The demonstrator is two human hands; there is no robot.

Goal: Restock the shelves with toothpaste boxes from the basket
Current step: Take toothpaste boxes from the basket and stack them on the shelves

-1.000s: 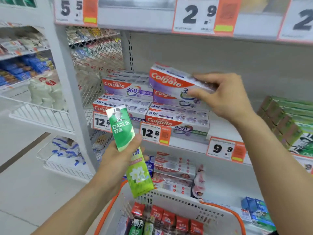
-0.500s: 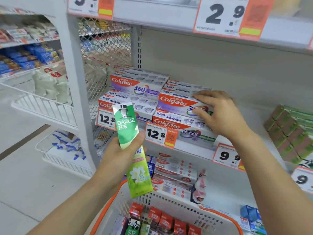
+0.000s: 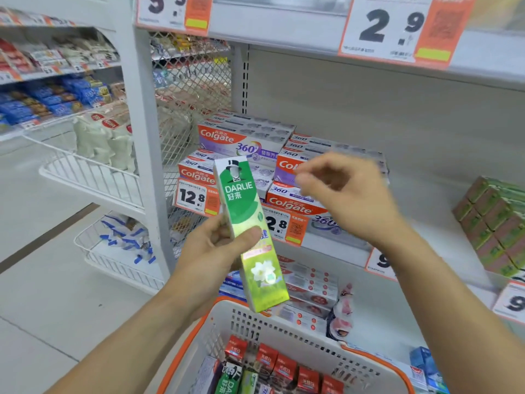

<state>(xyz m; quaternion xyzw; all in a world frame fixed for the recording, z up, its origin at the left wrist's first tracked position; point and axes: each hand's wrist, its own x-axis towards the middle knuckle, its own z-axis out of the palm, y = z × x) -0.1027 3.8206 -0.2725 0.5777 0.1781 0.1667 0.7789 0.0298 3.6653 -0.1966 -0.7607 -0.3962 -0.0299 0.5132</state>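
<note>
Left hand (image 3: 210, 251) grips green Darlie box (image 3: 247, 231) mid-length; likely light, stiff, slick cardboard, so hold the long sides. Right hand (image 3: 343, 194) blurred, fingers loosely curled, empty.

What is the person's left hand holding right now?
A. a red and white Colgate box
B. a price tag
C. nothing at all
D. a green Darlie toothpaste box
D: the left hand grips a tall green Darlie toothpaste box around its middle, above the basket, while the right hand holds nothing in front of the stacked Colgate boxes.
</note>
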